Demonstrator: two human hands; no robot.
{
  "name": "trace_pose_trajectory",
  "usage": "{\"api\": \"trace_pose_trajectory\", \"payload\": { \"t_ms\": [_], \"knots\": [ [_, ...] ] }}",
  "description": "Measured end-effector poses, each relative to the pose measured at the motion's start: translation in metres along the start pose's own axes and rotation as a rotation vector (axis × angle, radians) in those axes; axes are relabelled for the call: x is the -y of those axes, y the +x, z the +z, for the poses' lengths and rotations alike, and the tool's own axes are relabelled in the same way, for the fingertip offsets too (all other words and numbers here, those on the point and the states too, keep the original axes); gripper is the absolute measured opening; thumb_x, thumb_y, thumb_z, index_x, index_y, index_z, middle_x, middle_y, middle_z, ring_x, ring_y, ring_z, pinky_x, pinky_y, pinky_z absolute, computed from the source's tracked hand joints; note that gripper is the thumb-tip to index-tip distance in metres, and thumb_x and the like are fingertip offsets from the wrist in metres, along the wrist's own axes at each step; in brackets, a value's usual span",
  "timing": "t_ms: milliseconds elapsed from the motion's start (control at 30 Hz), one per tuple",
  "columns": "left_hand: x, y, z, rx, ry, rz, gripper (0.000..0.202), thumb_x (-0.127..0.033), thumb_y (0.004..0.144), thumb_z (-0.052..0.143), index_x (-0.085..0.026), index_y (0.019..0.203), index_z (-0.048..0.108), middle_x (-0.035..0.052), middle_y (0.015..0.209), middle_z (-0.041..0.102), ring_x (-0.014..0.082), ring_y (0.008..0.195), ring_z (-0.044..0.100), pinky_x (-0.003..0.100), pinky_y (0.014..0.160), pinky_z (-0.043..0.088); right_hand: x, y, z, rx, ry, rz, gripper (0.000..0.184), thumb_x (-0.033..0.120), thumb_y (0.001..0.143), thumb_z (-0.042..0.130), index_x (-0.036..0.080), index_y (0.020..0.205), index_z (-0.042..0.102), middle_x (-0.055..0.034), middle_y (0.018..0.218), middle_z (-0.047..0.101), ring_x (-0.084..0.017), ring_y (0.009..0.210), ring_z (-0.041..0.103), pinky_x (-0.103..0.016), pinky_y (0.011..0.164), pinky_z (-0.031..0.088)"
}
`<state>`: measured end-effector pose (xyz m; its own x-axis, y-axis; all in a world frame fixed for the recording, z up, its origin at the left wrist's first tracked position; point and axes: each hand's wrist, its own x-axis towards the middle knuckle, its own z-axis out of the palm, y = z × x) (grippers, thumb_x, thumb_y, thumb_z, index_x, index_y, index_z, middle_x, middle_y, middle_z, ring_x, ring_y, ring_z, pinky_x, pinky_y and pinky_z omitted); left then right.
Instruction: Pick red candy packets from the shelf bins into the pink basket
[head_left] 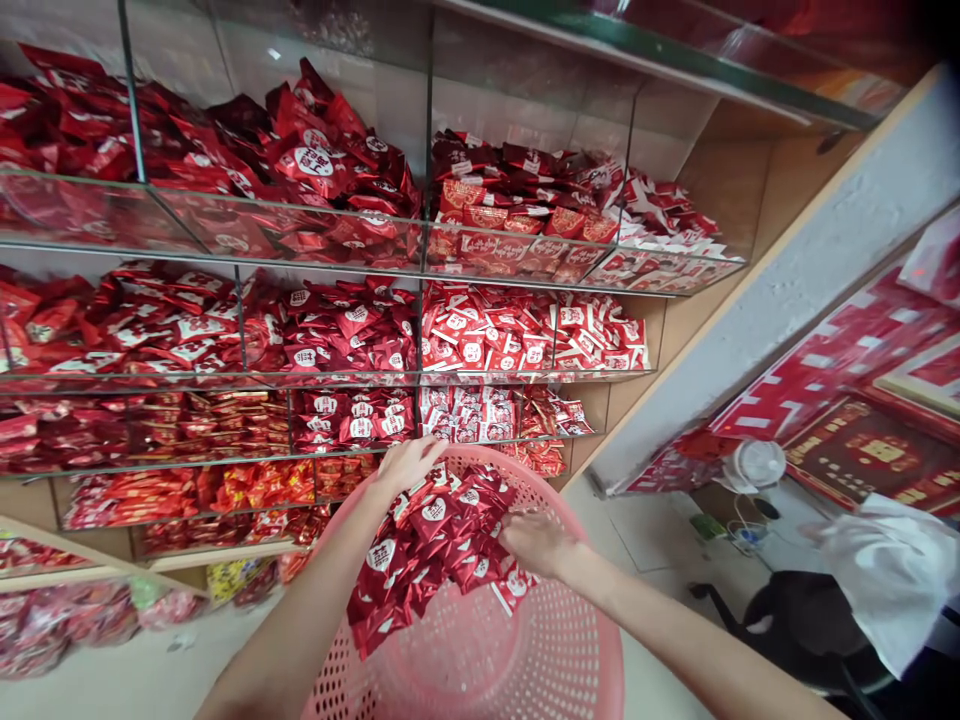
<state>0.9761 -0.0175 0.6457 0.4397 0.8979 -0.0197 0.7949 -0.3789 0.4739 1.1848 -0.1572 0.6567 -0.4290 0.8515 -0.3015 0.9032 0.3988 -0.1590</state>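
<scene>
A round pink plastic basket with a perforated wall sits tipped toward me below the shelves. Inside it lies a heap of dark red candy packets with white round marks. My left hand rests on the far rim and the top of the heap, fingers curled onto the packets. My right hand is at the right side of the heap, fingers bent and pinching into the packets. Which single packet each hand grips is hidden by the pile.
Glass shelves in several tiers hold compartments full of red packets. A white slanted ledge runs at the right. Red paper decorations, a small white fan and a dark chair with a white cloth stand at the right.
</scene>
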Motion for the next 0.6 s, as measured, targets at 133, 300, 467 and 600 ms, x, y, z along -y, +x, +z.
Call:
{"api": "trace_pose_trajectory", "payload": {
  "t_ms": [133,300,467,600],
  "knots": [
    [-0.001,-0.002,-0.002,0.006,0.007,-0.014,0.059,-0.064,0.086,0.018,-0.032,0.115,0.058,0.0010,0.109,0.067,0.0238,0.100,0.061,0.031,0.084,0.042,0.019,0.004,0.012,0.122,-0.212,0.009,0.031,-0.003,0.074,0.044,0.014,0.080,0.069,-0.0124,0.094,0.068,-0.024,0.091,0.063,-0.037,0.081,0.048],
    [-0.002,-0.003,-0.002,-0.002,-0.004,-0.013,0.056,-0.063,0.087,0.019,-0.032,0.114,0.058,0.0006,0.107,0.067,0.0225,0.099,0.061,0.030,0.085,0.042,0.020,0.001,0.000,0.050,-0.266,0.003,0.029,0.001,0.078,0.044,0.015,0.091,0.066,-0.0103,0.097,0.067,-0.023,0.094,0.061,-0.036,0.082,0.047],
    [0.002,-0.004,0.001,-0.030,-0.028,0.010,0.056,-0.063,0.087,0.019,-0.032,0.113,0.058,0.0010,0.106,0.068,0.0226,0.099,0.061,0.030,0.083,0.043,0.012,0.004,-0.058,-0.195,-0.129,-0.012,0.023,0.008,0.080,0.042,0.016,0.088,0.062,-0.0084,0.090,0.064,-0.018,0.081,0.062,-0.028,0.069,0.045],
    [0.004,-0.003,0.003,-0.039,-0.026,0.017,0.058,-0.064,0.086,0.018,-0.031,0.109,0.060,0.0012,0.105,0.068,0.0228,0.097,0.062,0.030,0.081,0.043,0.008,0.021,-0.119,-0.535,0.014,0.019,0.017,0.015,0.085,0.042,0.018,0.090,0.058,-0.0052,0.088,0.062,-0.015,0.078,0.058,-0.026,0.068,0.043]
  ]
}}
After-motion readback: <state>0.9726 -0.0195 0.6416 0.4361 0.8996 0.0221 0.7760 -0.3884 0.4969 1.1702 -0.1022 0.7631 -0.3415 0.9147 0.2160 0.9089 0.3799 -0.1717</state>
